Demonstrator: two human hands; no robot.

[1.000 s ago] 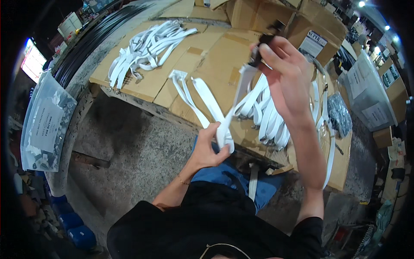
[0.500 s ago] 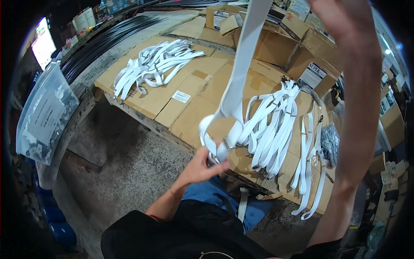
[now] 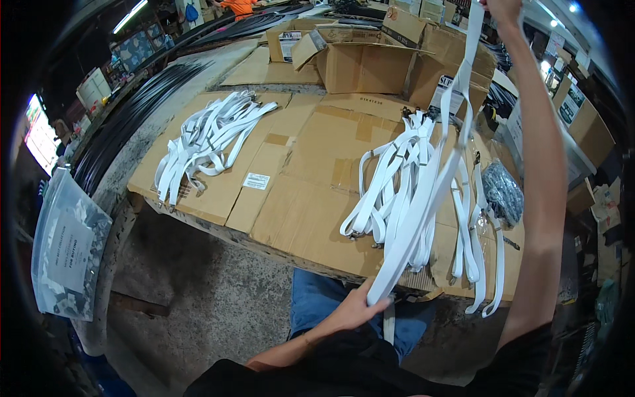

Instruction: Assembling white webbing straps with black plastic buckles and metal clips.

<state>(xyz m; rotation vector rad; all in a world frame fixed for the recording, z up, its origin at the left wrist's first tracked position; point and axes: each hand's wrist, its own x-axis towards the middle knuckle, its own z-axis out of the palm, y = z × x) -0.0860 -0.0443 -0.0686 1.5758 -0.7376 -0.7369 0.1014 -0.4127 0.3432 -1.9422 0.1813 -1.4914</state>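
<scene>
A long white strap (image 3: 418, 223) runs taut from near my lap up to the top right of the view. Its lower end is gripped by my left hand (image 3: 357, 308), with fingers and thumb closed on it. High up at the view's edge, my right hand (image 3: 506, 12) is closed around the upper part; its fingers are partly cut off. Partway up, the strap splits into a loop. Behind it lies a bundle of white straps (image 3: 380, 192) with metal clips and sliders. Several separate white straps (image 3: 471, 255) lie to the right, hanging over the front edge.
Flattened cardboard (image 3: 311, 218) covers the table. Another heap of white straps (image 3: 208, 135) lies at its left. Open cartons (image 3: 360, 69) stand at the back. A plastic bag of dark parts (image 3: 503, 192) is at right, a clear bag (image 3: 69, 248) hangs left. A person in orange (image 3: 238, 6) is far off.
The strap, looped and bunched at my left hand before, is now stretched out straight. My left hand has moved down and right, toward my lap. The view has shifted.
</scene>
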